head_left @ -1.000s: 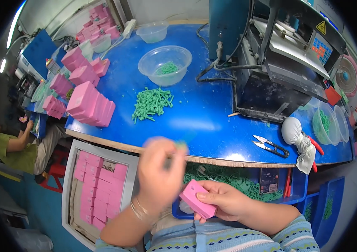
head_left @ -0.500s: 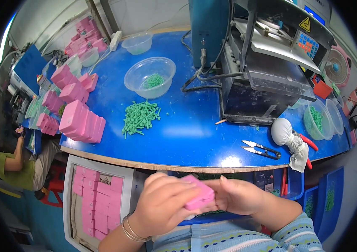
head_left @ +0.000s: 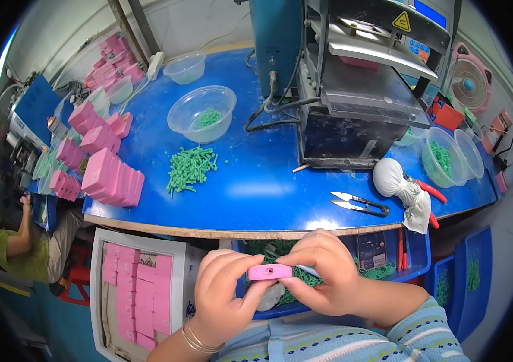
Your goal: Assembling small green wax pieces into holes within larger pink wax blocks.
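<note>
Pink case: I see a small pink case [head_left: 270, 272] low in the frame, centre, edge-on, above a blue bin [head_left: 389, 279].
Left hand: left hand [head_left: 227, 295] clamped on the case's left end, thumb under, fingers on top.
Right hand: right hand [head_left: 323, 279] pinching the case's right end.
Table: blue table [head_left: 268, 187] across the middle; green pegs pile [head_left: 190, 169] centre left, clear bowl [head_left: 202, 113] above it.
Left side: pink stacks [head_left: 112, 179] at the table's left edge; white box [head_left: 139, 289] of pink cases at lower left.
Right side: snips [head_left: 360, 204] right of centre, grey machine [head_left: 359, 102] above them.
</note>
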{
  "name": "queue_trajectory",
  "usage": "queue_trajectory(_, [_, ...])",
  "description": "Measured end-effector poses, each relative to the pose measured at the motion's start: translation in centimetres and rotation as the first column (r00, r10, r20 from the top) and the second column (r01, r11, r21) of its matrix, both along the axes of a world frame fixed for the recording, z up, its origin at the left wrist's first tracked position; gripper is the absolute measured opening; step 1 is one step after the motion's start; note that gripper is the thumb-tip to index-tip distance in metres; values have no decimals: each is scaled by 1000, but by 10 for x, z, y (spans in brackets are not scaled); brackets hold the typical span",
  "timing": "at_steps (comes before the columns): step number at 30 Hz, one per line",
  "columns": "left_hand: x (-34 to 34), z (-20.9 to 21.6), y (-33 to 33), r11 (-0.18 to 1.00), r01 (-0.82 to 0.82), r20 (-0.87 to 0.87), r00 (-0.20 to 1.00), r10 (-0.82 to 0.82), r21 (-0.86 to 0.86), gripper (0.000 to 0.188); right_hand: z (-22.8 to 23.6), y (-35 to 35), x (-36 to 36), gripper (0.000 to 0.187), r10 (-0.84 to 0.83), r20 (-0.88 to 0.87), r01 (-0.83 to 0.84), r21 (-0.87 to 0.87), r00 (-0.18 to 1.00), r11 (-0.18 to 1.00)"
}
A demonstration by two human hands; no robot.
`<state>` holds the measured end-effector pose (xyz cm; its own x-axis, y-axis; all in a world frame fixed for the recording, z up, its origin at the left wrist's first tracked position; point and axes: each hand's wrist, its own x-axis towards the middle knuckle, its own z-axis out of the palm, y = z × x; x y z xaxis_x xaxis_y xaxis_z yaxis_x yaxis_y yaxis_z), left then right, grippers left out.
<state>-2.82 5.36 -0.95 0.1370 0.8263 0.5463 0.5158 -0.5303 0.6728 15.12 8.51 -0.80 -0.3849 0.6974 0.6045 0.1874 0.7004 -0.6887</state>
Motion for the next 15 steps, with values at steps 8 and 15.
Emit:
queue_trajectory(8, [5,-9,-11,996,27,-19,999,-26,82,33,-17,-1,4,34,62,13,-63,17,998,998])
queue_trajectory(15, [22,-4,-19,982,46,-259,961,-93,-185,81,-16,-6,-5,25,2,119,30,-265,993,964])
